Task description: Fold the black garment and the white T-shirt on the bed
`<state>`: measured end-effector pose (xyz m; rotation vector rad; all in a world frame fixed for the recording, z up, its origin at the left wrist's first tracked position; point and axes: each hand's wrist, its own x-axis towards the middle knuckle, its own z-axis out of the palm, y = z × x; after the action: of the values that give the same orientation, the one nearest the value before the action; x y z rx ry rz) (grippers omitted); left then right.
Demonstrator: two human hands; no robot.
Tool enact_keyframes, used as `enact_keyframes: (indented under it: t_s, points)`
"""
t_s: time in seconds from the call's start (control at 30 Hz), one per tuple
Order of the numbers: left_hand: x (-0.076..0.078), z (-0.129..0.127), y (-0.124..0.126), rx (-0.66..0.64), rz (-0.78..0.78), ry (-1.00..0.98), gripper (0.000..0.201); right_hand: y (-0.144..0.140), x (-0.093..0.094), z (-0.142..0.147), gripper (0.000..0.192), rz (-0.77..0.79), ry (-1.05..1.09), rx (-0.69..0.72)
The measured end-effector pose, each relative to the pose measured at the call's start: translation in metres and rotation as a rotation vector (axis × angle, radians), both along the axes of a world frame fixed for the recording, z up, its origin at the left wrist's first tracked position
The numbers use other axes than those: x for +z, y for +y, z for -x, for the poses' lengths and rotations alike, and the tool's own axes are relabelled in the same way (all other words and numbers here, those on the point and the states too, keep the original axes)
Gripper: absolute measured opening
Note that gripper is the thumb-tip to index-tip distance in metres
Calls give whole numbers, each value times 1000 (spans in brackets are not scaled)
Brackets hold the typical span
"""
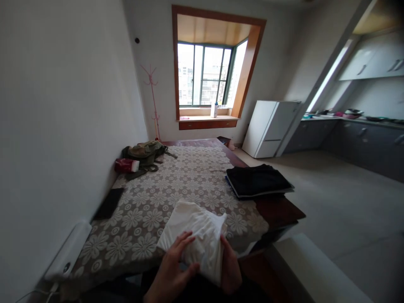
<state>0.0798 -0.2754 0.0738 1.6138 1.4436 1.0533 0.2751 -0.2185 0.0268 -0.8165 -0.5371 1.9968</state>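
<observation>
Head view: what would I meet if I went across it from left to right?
White box → backpack → white cloth → folded black cloth → wall cupboards.

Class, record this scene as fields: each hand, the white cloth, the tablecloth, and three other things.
Left hand: open, on the white cloth
Right hand: against its right edge; grip unclear
White cloth: wrinkled, at the table's near edge
Tablecloth: flower-patterned
Dark stack: on the table's right side
Backpack: far left, by the wall
Fridge: white, beyond the table, rightward
</observation>
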Motion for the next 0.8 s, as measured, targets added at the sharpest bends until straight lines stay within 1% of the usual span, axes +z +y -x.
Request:
enact_keyframes:
  t_s: [0.03,0.07,0.13,0.2,0.27,0.3,0.33,0.37,0.4,0.5,0.57,0.63,0.7,0.77,0.8]
  points:
    - [7,-9,3,-98,4,85,65,-2,1,2,53,22,44,30]
    - [12,-17,7,-161,-4,159,72,-3,2,3,54,48,86,59]
    - [18,-30,16,-242,-20,277,85,-2,5,5,53,70,137,89]
    - [17,-37,22,-304,-27,339,99,-1,7,5,53,65,143,92]
    - [13,-37,25,-354,-22,324,113,-2,9,5,57,55,124,84]
    - [11,-36,25,-367,-16,289,115,-2,9,6,59,47,114,72]
    - [10,-34,25,-369,-10,240,113,-3,10,6,60,39,108,53]
    - [11,-33,24,-367,-2,180,105,-4,11,7,60,32,108,36]
    - [12,-31,23,-360,5,109,93,-5,11,8,59,26,114,29]
    - [20,-28,23,-275,32,-164,50,-6,14,10,61,9,138,61]
    - [23,-27,26,-168,74,-343,33,-6,16,9,64,8,140,93]
    - [22,-23,31,-51,142,-458,28,-5,16,7,68,11,126,111]
    - [19,-14,36,102,214,-586,33,-2,13,2,71,30,87,121]
    - [18,3,39,250,285,-810,39,3,8,-4,69,66,33,75]
    - [19,13,40,295,318,-945,39,5,5,-8,67,76,3,31]
